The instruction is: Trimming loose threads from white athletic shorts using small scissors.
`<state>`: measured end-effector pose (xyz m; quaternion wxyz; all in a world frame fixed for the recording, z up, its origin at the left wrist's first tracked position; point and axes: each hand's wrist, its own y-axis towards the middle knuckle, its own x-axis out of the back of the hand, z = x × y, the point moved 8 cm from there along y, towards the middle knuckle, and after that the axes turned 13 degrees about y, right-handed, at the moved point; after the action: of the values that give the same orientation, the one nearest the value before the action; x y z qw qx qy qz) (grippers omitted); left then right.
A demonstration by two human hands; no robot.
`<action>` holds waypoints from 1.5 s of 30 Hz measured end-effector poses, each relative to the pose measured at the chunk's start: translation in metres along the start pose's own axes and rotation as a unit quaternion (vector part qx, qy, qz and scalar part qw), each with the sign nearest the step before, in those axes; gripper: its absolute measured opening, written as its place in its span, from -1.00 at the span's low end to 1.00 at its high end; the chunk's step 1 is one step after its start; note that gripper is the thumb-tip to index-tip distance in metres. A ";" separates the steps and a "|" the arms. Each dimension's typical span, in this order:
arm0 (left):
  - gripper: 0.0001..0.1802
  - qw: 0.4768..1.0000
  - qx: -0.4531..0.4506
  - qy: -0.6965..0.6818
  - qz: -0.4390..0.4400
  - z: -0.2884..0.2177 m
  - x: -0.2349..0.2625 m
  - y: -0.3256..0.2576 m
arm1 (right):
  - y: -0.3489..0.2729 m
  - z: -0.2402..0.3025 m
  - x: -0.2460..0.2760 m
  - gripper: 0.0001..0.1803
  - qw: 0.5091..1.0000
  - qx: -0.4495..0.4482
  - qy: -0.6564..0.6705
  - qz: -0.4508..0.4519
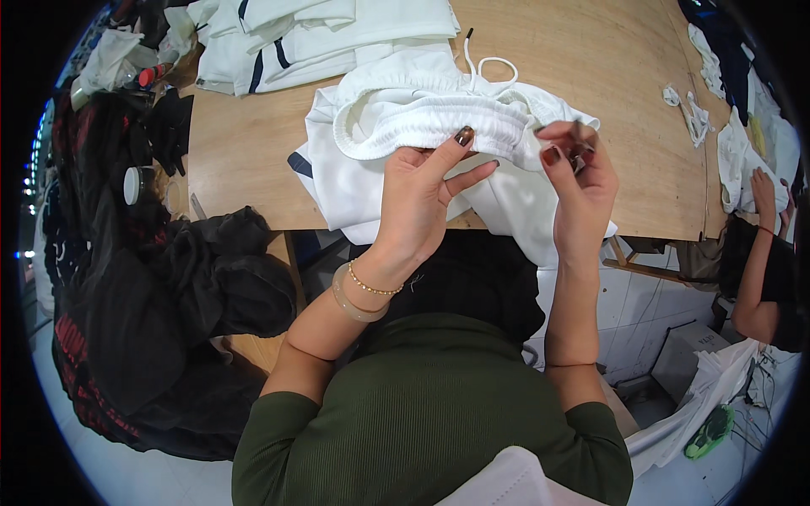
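Observation:
A pair of white drawstring pants (498, 198) lies across the table's near edge, with a gathered elastic waistband (447, 125) turned toward me. My left hand (422, 190) pinches the waistband's lower edge, thumb on top and the other fingers partly beneath the cloth. Raised at the right end of the waistband, my right hand (584, 173) has its fingers curled round a small dark metal tool (580, 153); they cover most of it, so its exact kind cannot be made out. The white drawstring (472, 63) loops up beyond the waistband onto the wood.
Folded white garments with navy stripes (312, 46) are stacked at the table's (591, 51) far left. White scraps (696, 118) lie to the right. Dark clothing (169, 312) heaps up at my left, near a lidded jar (135, 185). Another person's arm (755, 261) reaches to white cloth at far right.

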<state>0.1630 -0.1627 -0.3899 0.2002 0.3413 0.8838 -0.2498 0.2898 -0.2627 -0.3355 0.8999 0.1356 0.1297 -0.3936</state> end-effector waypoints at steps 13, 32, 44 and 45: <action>-0.80 0.997 0.068 -0.009 -0.021 0.001 0.001 0.001 | -0.008 -0.003 -0.031 -0.86 0.980 0.104 -0.142 0.094; -0.80 0.997 0.073 0.015 -0.021 0.002 0.000 -0.001 | -0.010 0.014 -0.004 -0.72 0.934 0.168 -0.312 0.052; -0.84 0.997 0.068 -0.031 0.019 0.007 -0.002 0.000 | -0.003 0.006 0.004 -0.75 0.976 0.109 -0.190 0.003; -0.84 0.997 0.069 -0.031 0.020 0.006 -0.003 0.000 | 0.002 0.006 0.009 -0.73 0.991 0.070 -0.114 -0.030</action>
<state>0.1659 -0.1678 -0.3928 0.2086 0.3638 0.8509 -0.3163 0.2978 -0.2691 -0.3324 0.8848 0.1485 0.0024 -0.4417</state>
